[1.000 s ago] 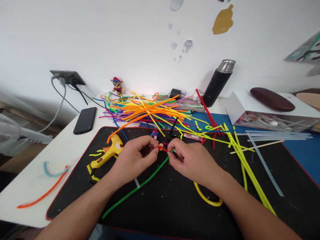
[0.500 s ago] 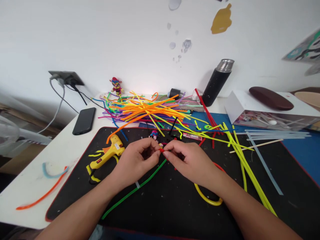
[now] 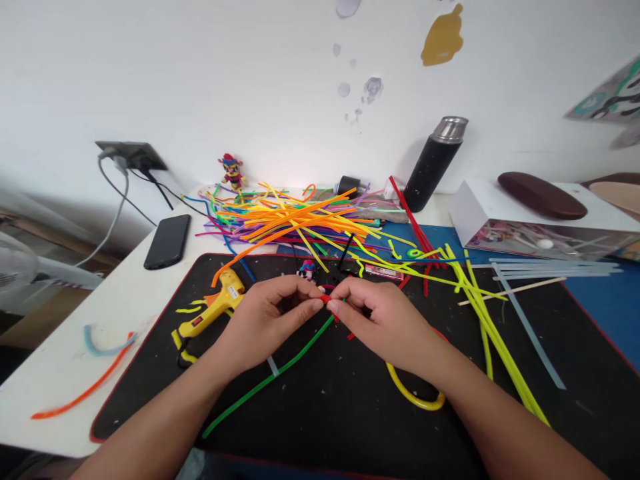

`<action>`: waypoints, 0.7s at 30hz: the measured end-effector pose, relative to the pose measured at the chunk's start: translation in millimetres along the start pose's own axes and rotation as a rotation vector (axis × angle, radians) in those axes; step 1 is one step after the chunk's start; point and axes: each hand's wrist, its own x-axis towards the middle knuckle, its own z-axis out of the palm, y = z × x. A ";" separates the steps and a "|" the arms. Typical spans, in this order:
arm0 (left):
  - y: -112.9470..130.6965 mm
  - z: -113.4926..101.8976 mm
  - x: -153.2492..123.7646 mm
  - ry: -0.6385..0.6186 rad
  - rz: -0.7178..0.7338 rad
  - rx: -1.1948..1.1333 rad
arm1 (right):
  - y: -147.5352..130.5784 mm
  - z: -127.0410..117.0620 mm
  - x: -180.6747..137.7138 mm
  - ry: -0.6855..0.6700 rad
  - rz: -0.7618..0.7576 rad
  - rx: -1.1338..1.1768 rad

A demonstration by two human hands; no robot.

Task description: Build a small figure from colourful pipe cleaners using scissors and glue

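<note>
A small piece of red pipe cleaner is pinched between the fingertips of my left hand and my right hand, over the black mat. Both hands are closed, thumb against forefinger, and mostly cover the piece. A green pipe cleaner runs diagonally beneath them. Left of my left hand lies a yellow hot glue gun. Just beyond my fingers sits a small figure with a pink and blue head. Partly under my right forearm is a curved yellow piece.
A heap of coloured pipe cleaners lies along the back. A black flask and a white box stand at back right. Yellow-green pipe cleaners cross the mat's right side. A phone lies left, with a finished figure behind.
My fingertips have shifted slightly around the red piece, and a little more red shows below them. Both hands stay in nearly the same place.
</note>
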 end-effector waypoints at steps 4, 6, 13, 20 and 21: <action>0.5 0.3 0.5 -0.011 0.026 0.012 | -1.1 0.3 0.0 0.002 -0.008 -0.011; -0.7 0.9 0.3 -0.006 0.033 0.023 | -1.4 0.1 0.0 0.000 -0.009 -0.018; -4.9 2.3 -1.9 0.054 0.204 0.178 | -1.5 -0.7 0.3 -0.008 -0.017 -0.032; -10.8 5.2 -1.4 0.102 0.415 0.396 | 0.1 0.7 -0.5 -0.009 -0.011 -0.052; -12.6 5.5 -1.1 0.107 0.456 0.434 | 0.3 1.0 -0.5 -0.010 -0.011 -0.056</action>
